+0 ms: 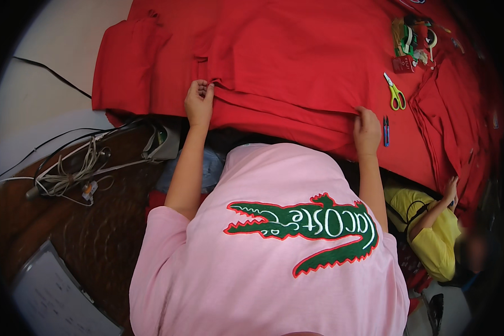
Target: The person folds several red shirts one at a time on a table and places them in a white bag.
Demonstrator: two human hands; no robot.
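A large piece of red cloth [302, 61] lies spread in front of me, over more red fabric that covers the table. My left hand [199, 103] is closed, pinching the cloth's near edge at its left corner. At the right end of the same edge, my right hand [367, 131] also grips the cloth, its fingers partly hidden. Between my hands the edge runs in a slightly slanting line, with a folded layer showing beneath it. Yellow-handled scissors [397, 96] and a small blue thread snipper [386, 132] lie just right of my right hand.
At the far right are a tape dispenser [409, 40], a tape roll [431, 38] and a small red box [403, 64]. A co-worker in a yellow shirt [431, 238] sits at the right, a hand near bunched red cloth [451, 123]. Tangled cables [78, 168] lie at the left below the table.
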